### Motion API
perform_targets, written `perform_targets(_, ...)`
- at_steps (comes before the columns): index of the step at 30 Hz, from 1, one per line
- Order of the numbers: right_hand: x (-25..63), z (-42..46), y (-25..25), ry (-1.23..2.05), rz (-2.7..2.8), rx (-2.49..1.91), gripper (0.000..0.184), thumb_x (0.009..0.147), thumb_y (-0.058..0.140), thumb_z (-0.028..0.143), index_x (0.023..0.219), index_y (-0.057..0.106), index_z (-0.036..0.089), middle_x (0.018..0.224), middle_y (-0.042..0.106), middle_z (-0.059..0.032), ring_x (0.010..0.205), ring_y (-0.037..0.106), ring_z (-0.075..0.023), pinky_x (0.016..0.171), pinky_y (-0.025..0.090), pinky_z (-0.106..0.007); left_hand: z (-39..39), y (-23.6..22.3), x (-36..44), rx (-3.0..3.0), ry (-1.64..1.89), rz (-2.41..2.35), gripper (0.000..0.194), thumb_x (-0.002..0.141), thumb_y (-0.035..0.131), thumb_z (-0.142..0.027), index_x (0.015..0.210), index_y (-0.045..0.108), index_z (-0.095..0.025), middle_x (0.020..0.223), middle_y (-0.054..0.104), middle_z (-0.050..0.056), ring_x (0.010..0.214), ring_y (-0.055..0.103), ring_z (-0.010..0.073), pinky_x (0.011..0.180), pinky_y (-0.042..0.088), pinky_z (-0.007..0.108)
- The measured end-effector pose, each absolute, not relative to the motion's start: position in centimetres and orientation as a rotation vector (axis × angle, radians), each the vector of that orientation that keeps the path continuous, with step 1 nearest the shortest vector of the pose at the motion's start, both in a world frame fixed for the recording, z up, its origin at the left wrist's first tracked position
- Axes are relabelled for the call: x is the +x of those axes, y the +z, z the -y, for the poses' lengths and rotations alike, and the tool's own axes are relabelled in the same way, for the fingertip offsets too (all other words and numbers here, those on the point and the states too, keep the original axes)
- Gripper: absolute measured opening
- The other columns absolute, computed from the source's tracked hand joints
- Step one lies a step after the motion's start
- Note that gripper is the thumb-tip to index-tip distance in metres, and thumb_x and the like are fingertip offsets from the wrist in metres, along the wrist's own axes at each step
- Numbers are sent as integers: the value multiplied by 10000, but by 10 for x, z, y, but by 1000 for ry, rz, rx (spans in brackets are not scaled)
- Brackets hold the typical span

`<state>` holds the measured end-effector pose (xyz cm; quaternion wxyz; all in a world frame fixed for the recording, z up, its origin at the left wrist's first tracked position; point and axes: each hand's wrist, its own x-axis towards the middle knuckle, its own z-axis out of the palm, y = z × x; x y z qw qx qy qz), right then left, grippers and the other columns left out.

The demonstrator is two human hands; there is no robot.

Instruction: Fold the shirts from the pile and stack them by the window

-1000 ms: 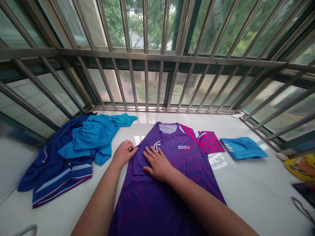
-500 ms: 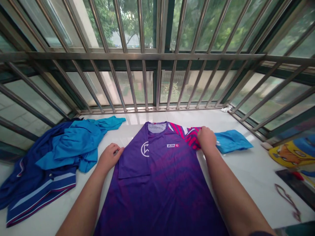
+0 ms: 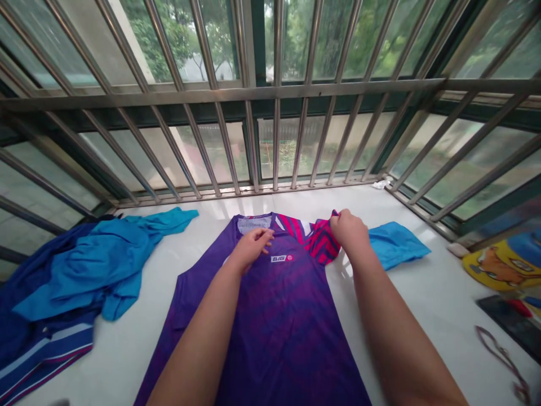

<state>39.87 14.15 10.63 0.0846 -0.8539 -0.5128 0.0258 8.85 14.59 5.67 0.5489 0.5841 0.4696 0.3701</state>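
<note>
A purple jersey (image 3: 270, 316) lies spread on the white surface, its neckline pointing away from me. It has a small "BIG" print on the chest and one pink-striped sleeve (image 3: 323, 242). My right hand (image 3: 350, 228) grips the edge of that sleeve and lifts it slightly. Above the upper chest, just below the collar (image 3: 256, 223), is my left hand (image 3: 254, 247), its fingers loosely curled and apart, with nothing visible in them. The left sleeve is folded inward over the body, and my left forearm hides most of it.
Blue and navy clothes (image 3: 88, 259) lie heaped at the left. A folded light-blue garment (image 3: 397, 243) sits right of my right hand. Farther right are a yellow cartoon-print item (image 3: 502, 262), a dark flat object (image 3: 509, 324) and a cord (image 3: 501, 355). Metal bars (image 3: 270, 93) line the back.
My left hand has left the folded left sleeve's edge and moved right, over the chest. My right hand keeps its hold and has raised the striped sleeve's edge a little. The view has shifted.
</note>
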Motion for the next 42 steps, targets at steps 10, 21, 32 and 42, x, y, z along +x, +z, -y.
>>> perform_targets(10,307,-58,176,372,2417,-1649,162,1035,530,260,1121,659,214,887,756,-49,788,677,-209,672,308,-295,-157,16,88,570,835,-715,447,1098,546,-532,1241,708,-142,1211,782,184,1003,795,233,888,672,374)
perform_targets(21,292,-56,145,617,2713,-1905,283,1035,608,371,1165,777,184,1005,817,-154,939,788,-301,776,527,-330,-156,4,101,771,990,-755,671,807,943,-341,1364,579,-254,1227,787,98,1115,784,283,1018,645,482)
perform_targets(32,305,-98,101,471,2625,-2349,311,1000,677,306,1226,819,146,1194,800,-224,1149,775,-359,931,591,-405,-156,1,106,901,1006,-764,828,811,907,-339,1513,475,-258,1210,794,107,1011,800,268,940,654,464)
perform_targets(42,320,-109,100,270,2274,-2546,358,1097,502,328,1272,731,115,1204,780,-239,1135,772,-338,910,571,-390,-165,-13,107,1041,1060,-792,576,813,911,-352,1318,665,-229,1344,737,143,1242,719,269,1172,515,505)
